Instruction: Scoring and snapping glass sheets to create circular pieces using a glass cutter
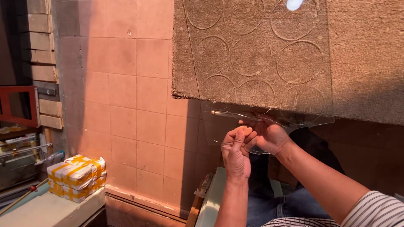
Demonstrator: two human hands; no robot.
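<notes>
A clear glass sheet [256, 54] lies on a brown felt-covered table [366, 59], with several circles scored into it. Its near edge overhangs the table. My left hand [235, 155] pinches that overhanging edge between thumb and fingers. My right hand [271, 136] grips the same edge right beside it, fingers curled under the glass, and the two hands touch. A thin rod with a brass tip [219, 112] shows through the glass by my right hand; I cannot tell what holds it.
White packets bound with yellow tape [78, 176] sit on a pale ledge [42, 210] at lower left. A red frame [19, 105] and wooden planks [42, 54] stand at the left. Pink floor tiles [126, 105] lie below.
</notes>
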